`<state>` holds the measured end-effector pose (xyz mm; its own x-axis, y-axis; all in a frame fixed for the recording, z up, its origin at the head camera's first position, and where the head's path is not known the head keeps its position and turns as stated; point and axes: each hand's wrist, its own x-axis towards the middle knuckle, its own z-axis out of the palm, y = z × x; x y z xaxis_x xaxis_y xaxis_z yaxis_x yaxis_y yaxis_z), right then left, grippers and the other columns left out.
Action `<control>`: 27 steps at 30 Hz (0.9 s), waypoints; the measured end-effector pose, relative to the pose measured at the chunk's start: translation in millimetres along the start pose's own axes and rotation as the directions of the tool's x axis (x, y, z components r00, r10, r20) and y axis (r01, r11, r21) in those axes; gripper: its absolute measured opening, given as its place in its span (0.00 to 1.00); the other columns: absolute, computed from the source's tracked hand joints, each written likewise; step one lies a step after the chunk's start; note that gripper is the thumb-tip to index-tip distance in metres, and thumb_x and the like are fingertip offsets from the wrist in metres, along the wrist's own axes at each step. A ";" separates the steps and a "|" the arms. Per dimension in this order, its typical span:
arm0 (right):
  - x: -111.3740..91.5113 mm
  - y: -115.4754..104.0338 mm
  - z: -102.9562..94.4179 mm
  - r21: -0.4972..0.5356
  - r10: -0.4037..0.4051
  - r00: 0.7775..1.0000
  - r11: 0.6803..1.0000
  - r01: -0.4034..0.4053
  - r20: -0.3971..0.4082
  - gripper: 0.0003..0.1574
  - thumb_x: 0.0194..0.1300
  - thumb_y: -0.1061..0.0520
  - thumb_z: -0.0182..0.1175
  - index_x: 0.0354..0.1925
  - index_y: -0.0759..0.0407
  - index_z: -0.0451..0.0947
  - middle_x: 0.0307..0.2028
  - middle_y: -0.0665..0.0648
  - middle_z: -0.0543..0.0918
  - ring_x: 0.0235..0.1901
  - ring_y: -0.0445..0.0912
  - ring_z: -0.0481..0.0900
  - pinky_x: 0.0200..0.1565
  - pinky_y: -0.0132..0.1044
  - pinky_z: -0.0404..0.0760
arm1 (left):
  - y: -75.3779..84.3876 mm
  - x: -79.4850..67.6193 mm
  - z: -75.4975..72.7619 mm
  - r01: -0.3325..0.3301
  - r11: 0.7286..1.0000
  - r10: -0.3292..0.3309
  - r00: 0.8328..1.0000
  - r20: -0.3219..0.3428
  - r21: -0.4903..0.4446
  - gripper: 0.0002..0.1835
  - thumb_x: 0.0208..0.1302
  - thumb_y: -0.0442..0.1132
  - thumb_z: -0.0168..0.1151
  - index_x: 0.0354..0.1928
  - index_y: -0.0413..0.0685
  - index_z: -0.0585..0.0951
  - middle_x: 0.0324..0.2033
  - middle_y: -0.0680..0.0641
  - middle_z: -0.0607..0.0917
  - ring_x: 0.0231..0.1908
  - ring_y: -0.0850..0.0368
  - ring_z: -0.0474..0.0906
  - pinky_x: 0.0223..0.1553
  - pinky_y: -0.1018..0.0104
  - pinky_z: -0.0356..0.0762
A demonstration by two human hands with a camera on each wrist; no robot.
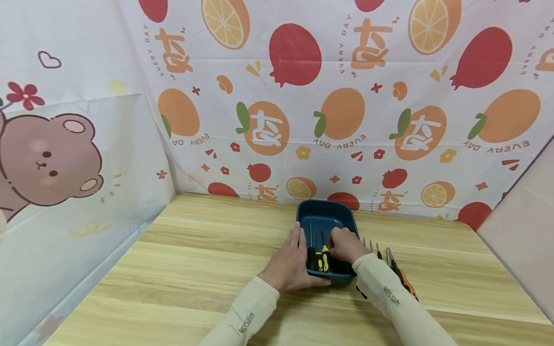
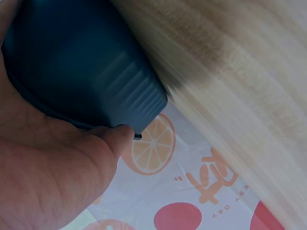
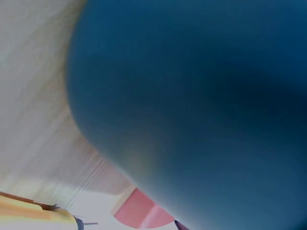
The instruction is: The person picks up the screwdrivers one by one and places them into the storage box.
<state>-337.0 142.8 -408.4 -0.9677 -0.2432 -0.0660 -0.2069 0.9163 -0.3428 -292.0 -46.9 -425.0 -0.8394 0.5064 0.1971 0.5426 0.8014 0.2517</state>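
A dark blue rectangular bin [image 1: 325,207] stands on the table. My left hand [image 1: 287,262] holds its near left corner, fingers along the left wall and thumb across the near end; in the left wrist view the thumb [image 2: 108,143] presses by the rim. Inside lie a black-handled screwdriver [image 1: 311,259] and two yellow-and-black screwdrivers, one [image 1: 319,262] beside the other [image 1: 326,258], shafts pointing away. My right hand [image 1: 346,244] reaches over the right wall into the bin with curled fingers; whether they hold something is hidden. The right wrist view mostly shows blurred blue bin wall [image 3: 182,120].
Right of the bin, several thin metal shafts [image 1: 371,246] stick out from behind my right forearm. Beside them lie orange-and-black-handled pliers [image 1: 403,278]. A yellow handle [image 3: 38,215] shows low in the right wrist view. Fruit-printed cloth [image 1: 294,115] hangs behind the wooden table [image 1: 207,250].
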 end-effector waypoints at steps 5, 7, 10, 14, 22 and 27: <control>0.6 -0.3 -2.0 -0.005 0.009 1.000 1.000 -0.009 -0.003 0.11 0.60 0.70 0.64 0.24 0.58 0.79 0.23 0.52 0.78 0.23 0.46 0.74 0.28 0.37 0.77 | -0.3 -0.1 -0.9 0.002 1.000 -0.002 1.000 0.002 -0.006 0.71 0.48 0.77 0.67 0.76 0.26 0.53 0.76 0.30 0.52 0.75 0.39 0.54 0.69 0.55 0.67; 0.4 -0.5 -3.5 0.003 0.009 1.000 1.000 -0.009 -0.020 0.10 0.60 0.69 0.64 0.25 0.59 0.81 0.24 0.52 0.79 0.24 0.46 0.75 0.30 0.38 0.79 | -0.4 -0.1 -1.3 0.001 1.000 -0.001 1.000 -0.001 -0.005 0.71 0.48 0.78 0.67 0.76 0.26 0.54 0.76 0.30 0.53 0.75 0.39 0.54 0.69 0.54 0.67; -0.9 0.4 -7.2 0.023 -0.025 0.997 0.999 0.027 -0.074 0.06 0.61 0.69 0.64 0.28 0.61 0.84 0.26 0.53 0.82 0.25 0.46 0.77 0.33 0.41 0.83 | -0.5 0.3 -2.3 -0.002 1.000 0.002 1.000 -0.003 -0.003 0.71 0.48 0.78 0.66 0.75 0.26 0.54 0.76 0.30 0.53 0.75 0.39 0.54 0.68 0.54 0.68; -3.7 4.5 -17.1 0.046 -0.089 0.983 0.994 0.097 -0.159 0.04 0.63 0.67 0.64 0.36 0.63 0.86 0.32 0.55 0.85 0.31 0.47 0.80 0.38 0.45 0.86 | -0.4 0.6 -3.1 -0.003 1.000 0.003 1.000 0.001 -0.005 0.71 0.49 0.78 0.66 0.75 0.26 0.54 0.76 0.29 0.53 0.75 0.39 0.54 0.68 0.54 0.68; -17.3 29.7 -44.5 0.063 -0.099 0.959 0.991 0.120 -0.264 0.08 0.69 0.63 0.63 0.44 0.64 0.85 0.39 0.58 0.85 0.34 0.49 0.80 0.38 0.44 0.86 | 0.0 -0.1 -2.3 0.004 1.000 -0.004 1.000 0.012 -0.029 0.73 0.47 0.78 0.67 0.76 0.26 0.51 0.77 0.30 0.51 0.75 0.38 0.54 0.67 0.52 0.68; -24.9 54.2 -55.2 0.018 -0.107 0.947 0.993 0.118 -0.304 0.10 0.69 0.64 0.61 0.46 0.66 0.84 0.41 0.61 0.87 0.33 0.49 0.83 0.35 0.46 0.86 | -0.6 -0.7 -2.1 0.006 0.999 -0.006 1.000 -0.002 -0.032 0.73 0.46 0.78 0.68 0.76 0.27 0.52 0.76 0.29 0.52 0.75 0.37 0.54 0.67 0.51 0.69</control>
<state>-332.0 216.1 -373.6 -0.9377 -0.2318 0.2588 -0.3171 0.8751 -0.3654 -291.6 -48.4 -423.2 -0.8427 0.5009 0.1974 0.5382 0.7940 0.2828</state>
